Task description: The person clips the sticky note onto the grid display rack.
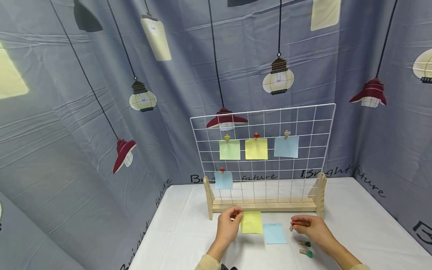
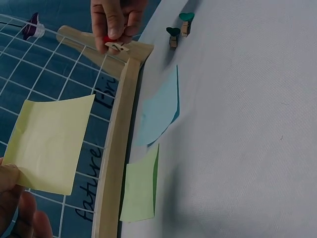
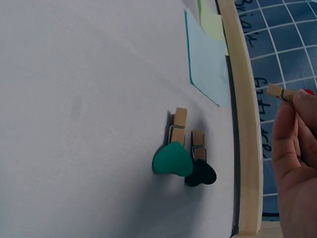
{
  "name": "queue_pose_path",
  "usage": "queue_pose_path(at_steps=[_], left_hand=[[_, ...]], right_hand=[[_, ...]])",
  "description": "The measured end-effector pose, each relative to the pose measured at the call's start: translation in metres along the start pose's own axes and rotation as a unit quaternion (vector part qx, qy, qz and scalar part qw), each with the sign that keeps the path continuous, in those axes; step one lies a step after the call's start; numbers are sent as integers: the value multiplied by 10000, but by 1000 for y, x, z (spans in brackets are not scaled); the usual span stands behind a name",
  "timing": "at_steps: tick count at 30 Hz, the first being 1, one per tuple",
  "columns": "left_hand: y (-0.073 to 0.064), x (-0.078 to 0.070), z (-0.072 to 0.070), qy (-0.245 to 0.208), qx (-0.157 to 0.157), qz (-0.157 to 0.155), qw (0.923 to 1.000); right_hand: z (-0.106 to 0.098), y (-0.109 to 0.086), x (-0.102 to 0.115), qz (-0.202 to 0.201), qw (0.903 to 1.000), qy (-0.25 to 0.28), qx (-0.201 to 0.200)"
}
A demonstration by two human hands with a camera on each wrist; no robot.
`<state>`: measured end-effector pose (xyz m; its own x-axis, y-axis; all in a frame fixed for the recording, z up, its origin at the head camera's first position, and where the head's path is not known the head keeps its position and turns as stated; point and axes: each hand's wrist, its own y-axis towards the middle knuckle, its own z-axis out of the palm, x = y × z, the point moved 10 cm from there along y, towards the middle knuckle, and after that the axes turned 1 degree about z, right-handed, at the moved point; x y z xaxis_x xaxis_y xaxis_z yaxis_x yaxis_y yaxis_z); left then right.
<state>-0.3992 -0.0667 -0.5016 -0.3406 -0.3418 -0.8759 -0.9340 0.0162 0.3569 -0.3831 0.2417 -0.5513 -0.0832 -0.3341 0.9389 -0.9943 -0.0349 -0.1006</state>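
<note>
White table [image 1: 180, 228] | left fingers [image 2: 7, 177] pinch yellow note [image 2: 49, 146] by edge | clothespin [image 3: 281, 93] (red-topped) juts from pinching right fingers [image 3: 285, 128]

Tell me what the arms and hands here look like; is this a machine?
No, a person. The left hand and right hand are bare, no gloves or rings visible. The left sleeve and right sleeve are pale beige. Something black beside the left sleeve is too cut off to identify.

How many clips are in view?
7. On the rack: yellow clip, red clip and pale clip above, lower red clip below; held red clip in the right hand; green clip and dark green clip on the table. Others may be hidden.
</note>
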Motion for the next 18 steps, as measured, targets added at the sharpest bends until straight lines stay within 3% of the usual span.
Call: queue_pose_path(at_steps=[13,18], left_hand=[[1,-1,-4,148,-44,25,9999],[2,-4,-4,141,-85,121,9998]], right_hand=[[13,-1,24,-547,9972,-43,506],[17,0,29,-493,9972,18,553]])
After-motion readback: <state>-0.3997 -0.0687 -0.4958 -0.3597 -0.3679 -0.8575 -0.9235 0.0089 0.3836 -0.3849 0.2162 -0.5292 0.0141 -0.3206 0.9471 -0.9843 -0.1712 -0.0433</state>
